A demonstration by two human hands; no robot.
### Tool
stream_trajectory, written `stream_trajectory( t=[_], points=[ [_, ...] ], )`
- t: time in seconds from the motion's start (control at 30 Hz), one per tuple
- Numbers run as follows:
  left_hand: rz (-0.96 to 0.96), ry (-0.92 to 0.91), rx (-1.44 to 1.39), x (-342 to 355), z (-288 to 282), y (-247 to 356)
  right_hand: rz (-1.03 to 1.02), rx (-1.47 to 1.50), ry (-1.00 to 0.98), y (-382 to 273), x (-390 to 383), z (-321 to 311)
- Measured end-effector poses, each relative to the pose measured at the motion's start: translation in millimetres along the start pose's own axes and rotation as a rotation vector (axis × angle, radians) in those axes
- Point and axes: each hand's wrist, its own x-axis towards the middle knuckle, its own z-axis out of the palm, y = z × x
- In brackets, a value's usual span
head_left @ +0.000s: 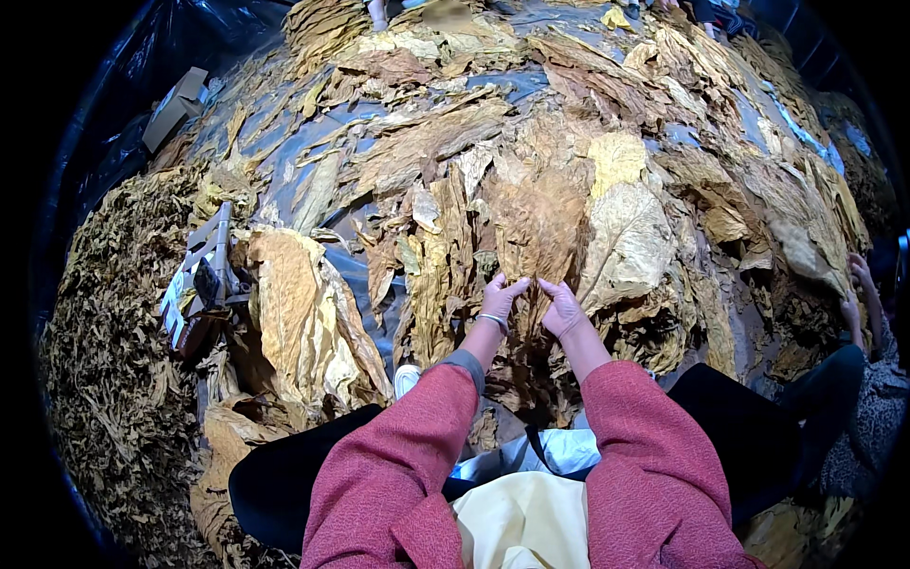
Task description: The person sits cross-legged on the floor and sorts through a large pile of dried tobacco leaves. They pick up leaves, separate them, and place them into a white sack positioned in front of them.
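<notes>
The round, dark rim of the view crops a co-worker (864, 408) at the right, whose hands touch leaves there, and leaves only bits of other people showing along the top. Shadow beneath the wearer's hands makes the leaves there hard to make out. A brown leaf (540, 223) stands out at the centre, directly ahead of the wearer; whether it is one leaf or several layers cannot be told. Dried leaves crowd its sides, with a pale leaf (630, 237) just beside it on the right. Strips of blue-grey sheet (512, 87) show between leaves farther off, and a dark heap (104, 351) of crumpled leaves fills the left edge below an open carton (175, 109). Both forearms reach forward from red sleeves (393, 455), angling inward until the hands nearly meet. The left hand (499, 300) and right hand (561, 309) are nearly closed, thumbs and fingers pinching the brown leaf's near end, the other fingers partly out of sight.
</notes>
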Motion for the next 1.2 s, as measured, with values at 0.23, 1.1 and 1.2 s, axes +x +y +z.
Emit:
stream_trajectory(
  t=[0.23, 1.1, 1.2],
  points=[
    [-0.023, 0.062, 0.043, 9, -18, -9, 0.003, -0.351, 0.081, 7, 1, -7],
    [0.259, 0.808, 1.04, -3, -48, 40, -0.593, -1.256, 0.617, 35, -11, -4],
    [0.219, 0.788, 1.047, -1, -56, 37, -0.869, -1.514, 0.626, 36, -7, -4]
  ],
)
